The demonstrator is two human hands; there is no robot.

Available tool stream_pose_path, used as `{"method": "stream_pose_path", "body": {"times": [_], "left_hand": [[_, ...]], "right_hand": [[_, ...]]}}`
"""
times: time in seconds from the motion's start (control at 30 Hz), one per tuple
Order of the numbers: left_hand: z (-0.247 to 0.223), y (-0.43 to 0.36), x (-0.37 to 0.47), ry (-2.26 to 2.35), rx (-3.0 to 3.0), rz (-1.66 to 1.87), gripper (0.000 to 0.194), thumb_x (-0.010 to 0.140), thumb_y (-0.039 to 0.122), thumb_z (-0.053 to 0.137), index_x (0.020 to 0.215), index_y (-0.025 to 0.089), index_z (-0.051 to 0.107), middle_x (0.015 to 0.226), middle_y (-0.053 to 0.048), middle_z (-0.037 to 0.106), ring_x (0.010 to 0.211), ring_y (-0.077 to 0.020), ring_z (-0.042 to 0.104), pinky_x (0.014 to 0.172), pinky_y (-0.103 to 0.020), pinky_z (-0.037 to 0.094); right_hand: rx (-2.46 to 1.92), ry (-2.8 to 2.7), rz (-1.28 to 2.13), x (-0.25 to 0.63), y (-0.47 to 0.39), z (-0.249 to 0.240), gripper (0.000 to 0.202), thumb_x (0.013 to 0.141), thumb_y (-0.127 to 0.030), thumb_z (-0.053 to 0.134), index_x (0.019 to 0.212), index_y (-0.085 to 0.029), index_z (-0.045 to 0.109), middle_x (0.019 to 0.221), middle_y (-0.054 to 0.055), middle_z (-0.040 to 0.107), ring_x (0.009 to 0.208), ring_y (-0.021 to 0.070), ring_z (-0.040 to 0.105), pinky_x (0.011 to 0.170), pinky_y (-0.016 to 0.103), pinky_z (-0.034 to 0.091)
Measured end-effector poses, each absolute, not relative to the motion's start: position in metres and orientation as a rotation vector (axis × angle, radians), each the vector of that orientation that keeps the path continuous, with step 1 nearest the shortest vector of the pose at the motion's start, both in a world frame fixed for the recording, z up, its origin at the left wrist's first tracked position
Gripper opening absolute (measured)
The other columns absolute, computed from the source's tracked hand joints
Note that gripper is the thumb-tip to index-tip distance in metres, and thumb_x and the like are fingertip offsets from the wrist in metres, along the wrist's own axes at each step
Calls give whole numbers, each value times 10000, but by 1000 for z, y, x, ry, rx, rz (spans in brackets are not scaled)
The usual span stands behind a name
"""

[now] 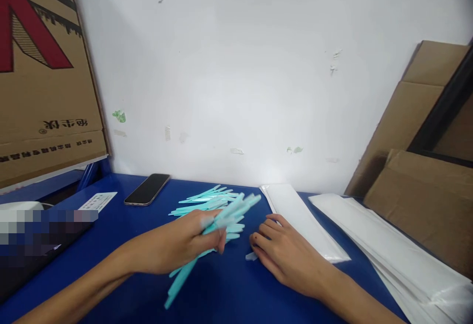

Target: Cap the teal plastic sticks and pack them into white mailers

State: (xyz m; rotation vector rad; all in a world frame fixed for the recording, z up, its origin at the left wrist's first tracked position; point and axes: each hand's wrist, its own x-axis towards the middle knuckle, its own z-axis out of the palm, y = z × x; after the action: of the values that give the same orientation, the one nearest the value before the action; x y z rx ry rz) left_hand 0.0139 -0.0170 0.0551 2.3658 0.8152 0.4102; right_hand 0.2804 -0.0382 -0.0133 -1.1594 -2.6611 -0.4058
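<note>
My left hand (pixel 185 242) is closed around a bundle of thin turquoise plastic sticks (pixel 185 279). The bundle slants from lower left to upper right and is slightly blurred at its upper end. Behind and beneath this hand, more turquoise sticks (pixel 199 198) lie in a loose, fanned pile on the blue table (pixel 129 230). To the right, my right hand (pixel 281 250) rests low over the tabletop with its fingers curled. A small translucent piece (pixel 252 256) pokes out beneath its fingertips; most of it is hidden.
Behind my right hand lies a flat white packet (pixel 303 220) in clear wrap. Further right is a stack of white sheets or bags (pixel 391 245), beside leaning cardboard (pixel 424 200). A phone (pixel 148 189) and a printed card (pixel 98 201) are at left, below a large carton (pixel 48 82). A white wall (pixel 240 67) stands behind.
</note>
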Motion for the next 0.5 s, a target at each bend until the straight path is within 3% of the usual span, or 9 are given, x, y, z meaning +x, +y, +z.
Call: {"method": "stream_pose_path", "body": {"times": [0.07, 0.13, 0.3, 0.4, 0.5], "left_hand": [[55, -16, 21, 737, 1965, 409, 561, 1046, 482, 282, 684, 195, 599, 694, -15, 612, 784, -195, 641, 845, -298, 496], [47, -15, 28, 679, 1664, 507, 591, 1032, 520, 315, 559, 206, 473, 535, 20, 480, 632, -184, 627, 823, -338, 528], [22, -19, 42, 477, 1322, 522, 480, 1044, 417, 367, 638, 193, 490, 437, 95, 370, 391, -99, 507, 925, -413, 542], [17, -25, 48, 443, 1151, 478, 379, 1024, 484, 418, 778, 208, 501, 463, 105, 396, 354, -83, 405, 613, -323, 589], [19, -30, 50, 555, 1094, 467, 350, 997, 541, 453, 826, 236, 468, 480, 116, 380, 332, -65, 256, 377, -192, 429]], "right_hand": [[-1157, -2637, -410, 280, -39, -13, 140, 997, -180, 472, 972, -222, 603, 874, 20, 631, 857, 214, 606, 1027, 467, 361], [-1151, -2590, -388, 279, -40, -13, 150, 1002, -180, 471, 1005, -224, 614, 900, 28, 641, 886, 221, 609, 1034, 478, 347], [-1079, -2378, -208, 279, -44, -9, 165, 1020, -163, 450, 1072, -214, 597, 942, 25, 667, 866, 196, 604, 1016, 453, 341], [-1001, -2272, -111, 279, -46, -7, 191, 1023, -128, 419, 1057, -214, 586, 924, 10, 670, 829, 178, 597, 986, 434, 345], [-960, -2232, -85, 278, -48, -6, 223, 1021, -108, 400, 1075, -222, 584, 918, 5, 666, 820, 175, 595, 971, 430, 340]]}}
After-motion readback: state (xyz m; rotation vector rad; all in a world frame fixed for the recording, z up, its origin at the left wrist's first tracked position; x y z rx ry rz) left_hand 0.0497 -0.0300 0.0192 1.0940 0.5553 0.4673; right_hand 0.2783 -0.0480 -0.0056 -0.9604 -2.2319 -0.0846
